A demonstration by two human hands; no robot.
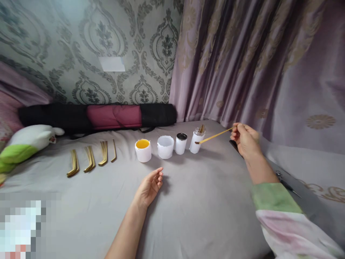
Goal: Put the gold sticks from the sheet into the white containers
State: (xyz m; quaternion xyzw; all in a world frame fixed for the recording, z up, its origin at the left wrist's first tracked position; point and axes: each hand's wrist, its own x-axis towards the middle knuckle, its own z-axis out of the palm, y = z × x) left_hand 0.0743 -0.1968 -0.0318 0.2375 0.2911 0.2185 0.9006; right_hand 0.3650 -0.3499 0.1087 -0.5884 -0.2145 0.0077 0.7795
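Note:
My right hand (245,139) pinches the far end of a thin golden stick (218,136) with a bent, darkish tip. The stick slants down to the left, its tip appearing in front of a white-wrapped jar (194,146) that holds several similar sticks (201,128). Empty and loosely curled, my left hand (151,185) rests near the grey sheet, in front of the cups. Along the row stand a white cup with yellow contents (143,154), a plain white cup (165,149) and a white container with a black inside (180,145).
To the left lie bundles of bent golden sticks (73,163) and one single stick (114,151) on the grey sheet (194,205). Behind them are a plush toy (27,144) and a long black and maroon bag (114,117). A dark-handled tool (287,185) lies beyond my right forearm.

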